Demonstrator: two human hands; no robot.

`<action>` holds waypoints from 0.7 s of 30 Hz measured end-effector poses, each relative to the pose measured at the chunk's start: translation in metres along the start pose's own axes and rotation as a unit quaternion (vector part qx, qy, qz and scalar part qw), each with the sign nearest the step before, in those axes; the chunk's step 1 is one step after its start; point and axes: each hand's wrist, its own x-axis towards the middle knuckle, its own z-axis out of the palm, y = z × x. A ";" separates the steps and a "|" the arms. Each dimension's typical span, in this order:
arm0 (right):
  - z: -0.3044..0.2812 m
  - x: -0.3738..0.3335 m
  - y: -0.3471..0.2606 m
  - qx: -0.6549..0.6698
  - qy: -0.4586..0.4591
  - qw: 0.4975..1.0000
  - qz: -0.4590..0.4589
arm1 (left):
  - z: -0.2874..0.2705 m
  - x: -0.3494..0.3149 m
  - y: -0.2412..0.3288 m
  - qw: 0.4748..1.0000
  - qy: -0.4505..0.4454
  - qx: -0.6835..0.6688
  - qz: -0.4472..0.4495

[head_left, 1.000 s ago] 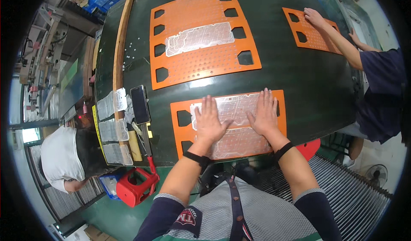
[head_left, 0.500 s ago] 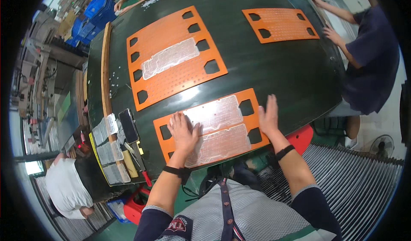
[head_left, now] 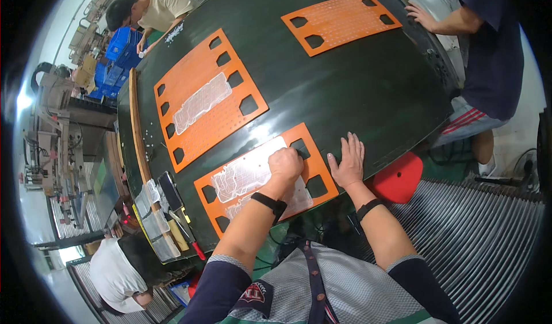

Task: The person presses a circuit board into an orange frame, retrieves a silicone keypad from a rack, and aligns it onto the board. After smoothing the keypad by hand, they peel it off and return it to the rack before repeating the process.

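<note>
An orange perforated board [head_left: 313, 166] with dark cut-outs lies on the dark green table near me. A clear patterned plastic sheet [head_left: 241, 177] rests on its far half; a second clear sheet [head_left: 302, 198] on the near half is partly covered by my left forearm. My left hand [head_left: 286, 164] is closed in a fist at the right end of the far sheet; whether it grips anything is hidden. Fingers spread, my right hand [head_left: 348, 162] lies flat on the table just right of the board. Farther off, a larger orange board [head_left: 187, 73] carries one clear sheet [head_left: 201, 104].
A third orange board [head_left: 345, 22] lies at the far right, beside a person [head_left: 494, 48]. Along the left edge run a wooden strip [head_left: 137, 131], a phone [head_left: 169, 190] and a red-handled tool [head_left: 198, 250]. Another person [head_left: 164, 7] works near blue crates [head_left: 118, 43]. A red stool [head_left: 399, 177] stands at right.
My left hand has gone from lying flat on the sheets' left part to a fist at the far sheet's right end. My right hand has moved off the board's edge onto the table.
</note>
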 end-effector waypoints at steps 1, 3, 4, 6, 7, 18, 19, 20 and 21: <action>0.001 0.000 0.000 0.000 -0.003 1.000 0.001 | 0.000 -0.001 0.000 1.000 0.000 0.005 0.002; -0.001 0.000 0.001 0.006 -0.007 1.000 0.005 | -0.007 -0.003 0.003 1.000 -0.008 0.008 -0.017; -0.002 0.000 0.001 0.009 -0.014 1.000 0.007 | -0.010 -0.003 0.003 1.000 -0.006 0.011 -0.018; -0.002 0.000 0.001 0.008 -0.015 1.000 0.004 | -0.015 -0.005 0.000 0.999 -0.017 0.026 -0.026; -0.002 0.000 0.001 0.003 -0.016 1.000 0.003 | -0.018 -0.006 -0.004 0.999 -0.015 0.028 -0.029; -0.001 0.001 -0.003 -0.008 -0.009 1.000 -0.009 | -0.100 -0.072 -0.102 0.983 0.104 -0.152 -0.004; -0.001 0.001 -0.003 -0.014 -0.008 1.000 -0.008 | -0.109 -0.080 -0.116 0.979 0.092 -0.178 -0.026; -0.001 0.000 -0.001 -0.014 -0.008 1.000 -0.013 | -0.116 -0.086 -0.125 0.975 0.078 -0.206 -0.044; -0.001 0.000 0.001 -0.021 -0.008 1.000 -0.011 | -0.138 -0.100 -0.118 0.970 0.075 -0.221 -0.069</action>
